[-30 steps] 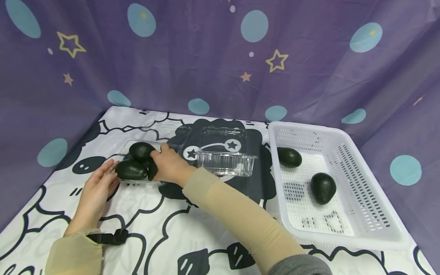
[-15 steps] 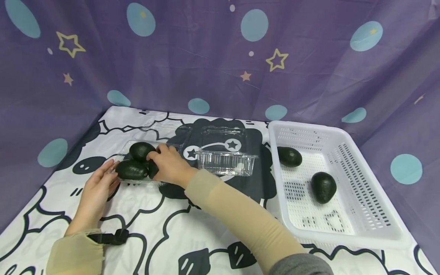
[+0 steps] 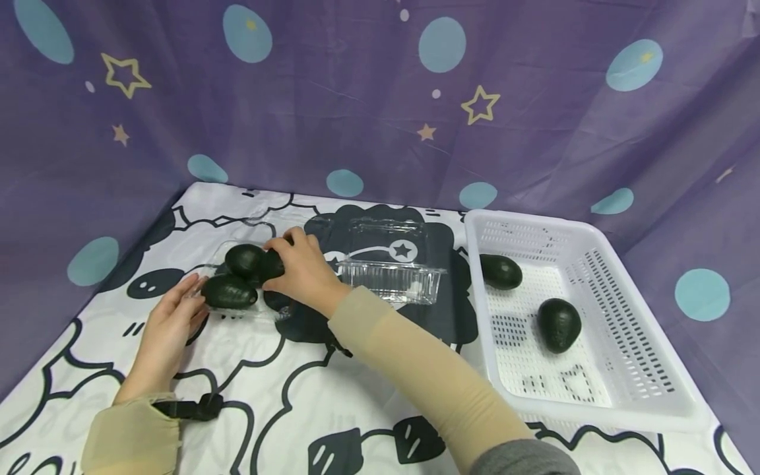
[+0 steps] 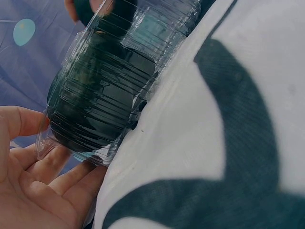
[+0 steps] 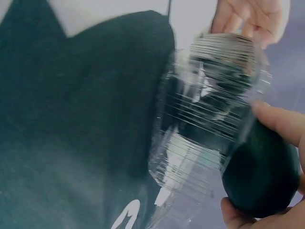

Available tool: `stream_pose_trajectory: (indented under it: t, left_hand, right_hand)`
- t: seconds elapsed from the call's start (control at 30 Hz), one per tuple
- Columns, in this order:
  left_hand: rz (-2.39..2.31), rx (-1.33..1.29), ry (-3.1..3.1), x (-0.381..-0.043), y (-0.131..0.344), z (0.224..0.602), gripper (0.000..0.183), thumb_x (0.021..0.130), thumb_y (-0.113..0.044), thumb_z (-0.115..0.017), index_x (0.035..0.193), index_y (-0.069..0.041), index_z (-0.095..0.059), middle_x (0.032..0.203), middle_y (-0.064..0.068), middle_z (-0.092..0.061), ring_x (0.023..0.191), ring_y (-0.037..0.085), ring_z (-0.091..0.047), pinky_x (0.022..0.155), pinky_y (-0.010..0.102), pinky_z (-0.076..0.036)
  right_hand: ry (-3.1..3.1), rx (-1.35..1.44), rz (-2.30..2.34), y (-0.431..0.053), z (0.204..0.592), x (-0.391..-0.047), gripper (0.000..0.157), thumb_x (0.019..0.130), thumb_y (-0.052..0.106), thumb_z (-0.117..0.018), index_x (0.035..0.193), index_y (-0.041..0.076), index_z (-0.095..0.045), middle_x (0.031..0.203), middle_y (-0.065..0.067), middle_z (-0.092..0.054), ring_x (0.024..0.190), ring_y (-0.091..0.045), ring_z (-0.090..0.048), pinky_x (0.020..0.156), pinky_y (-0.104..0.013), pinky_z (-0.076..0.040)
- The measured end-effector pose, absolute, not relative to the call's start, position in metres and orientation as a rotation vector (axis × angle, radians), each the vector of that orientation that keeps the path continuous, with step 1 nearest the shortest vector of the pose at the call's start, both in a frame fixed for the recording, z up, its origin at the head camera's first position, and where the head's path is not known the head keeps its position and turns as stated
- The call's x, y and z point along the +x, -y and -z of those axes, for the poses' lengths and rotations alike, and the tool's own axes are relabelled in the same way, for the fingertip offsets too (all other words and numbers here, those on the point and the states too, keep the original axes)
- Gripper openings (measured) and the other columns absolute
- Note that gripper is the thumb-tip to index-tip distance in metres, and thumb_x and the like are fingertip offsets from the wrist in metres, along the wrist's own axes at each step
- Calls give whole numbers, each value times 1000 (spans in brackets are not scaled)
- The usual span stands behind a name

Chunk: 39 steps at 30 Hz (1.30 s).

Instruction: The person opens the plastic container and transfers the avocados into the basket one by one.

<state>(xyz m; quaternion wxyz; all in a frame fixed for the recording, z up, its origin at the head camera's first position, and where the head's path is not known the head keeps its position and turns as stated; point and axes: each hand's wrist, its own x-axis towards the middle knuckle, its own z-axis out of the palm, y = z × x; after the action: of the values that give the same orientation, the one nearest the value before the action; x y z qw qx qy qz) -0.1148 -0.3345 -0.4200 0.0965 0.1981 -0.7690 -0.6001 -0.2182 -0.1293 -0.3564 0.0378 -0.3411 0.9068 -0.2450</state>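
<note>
While two dark-green oval avocados are packed in a clear plastic container pinched by the left hand, a third avocado is gripped beside them by the right hand; two others are left in a white perforated basket.

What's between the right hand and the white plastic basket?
In the head view, a clear, ribbed plastic box sits between the right hand and white basket.
</note>
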Motion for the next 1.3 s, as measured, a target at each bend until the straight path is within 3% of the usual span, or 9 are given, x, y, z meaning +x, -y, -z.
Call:
stream_pose_trajectory:
  t: [0.2, 0.4, 0.53, 0.73, 1.0, 1.3]
  left_hand:
    - [1768, 598, 2283, -115, 336, 421, 58, 105, -26, -37, 159, -17, -19, 164, 8, -25, 149, 26, -29, 114, 23, -40]
    - [1783, 588, 2272, -116, 336, 422, 58, 105, -26, -38, 159, -15, -19, 164, 9, -25, 149, 25, -28, 112, 20, -40]
    - [1810, 561, 2257, -115, 337, 423, 59, 105, -25, -38, 159, -14, -19, 164, 10, -24, 150, 23, -27, 113, 20, -40]
    - [1831, 538, 2240, -113, 338, 424, 59, 105, -26, -39, 159, -13, -19, 164, 9, -23, 150, 20, -25, 111, 16, -40]
    - [1844, 530, 2236, -114, 337, 422, 59, 106, -26, -39, 159, -13, -19, 164, 9, -23, 150, 20, -25, 111, 16, -40]
    - [1847, 529, 2252, -113, 337, 422, 59, 106, -26, -38, 159, -12, -17, 165, 11, -21, 151, 21, -24, 113, 18, -38]
  right_hand:
    - [-2740, -967, 885, 126, 346, -219, 64, 83, 46, -78, 138, 29, -51, 139, -2, -42, 123, -22, -45, 94, -31, -52]
    - [-2664, -935, 1023, 123, 337, -217, 65, 79, 48, -81, 135, 27, -54, 130, -3, -50, 110, -20, -55, 82, -27, -54]
    - [-2589, -902, 1099, 120, 329, -216, 66, 77, 48, -83, 134, 29, -56, 130, -1, -52, 108, -17, -56, 85, -28, -55]
    - [-2442, -881, 1231, 112, 314, -216, 63, 75, 39, -87, 131, 26, -60, 134, 0, -53, 115, -16, -52, 89, -27, -53]
    - [-2262, -848, 1388, 102, 297, -217, 61, 73, 26, -89, 128, 22, -62, 124, 0, -57, 88, -13, -63, 68, -27, -60]
    - [-2178, -762, 1490, 90, 285, -213, 55, 74, 27, -88, 123, 28, -64, 114, 4, -58, 84, -14, -65, 65, -30, -60]
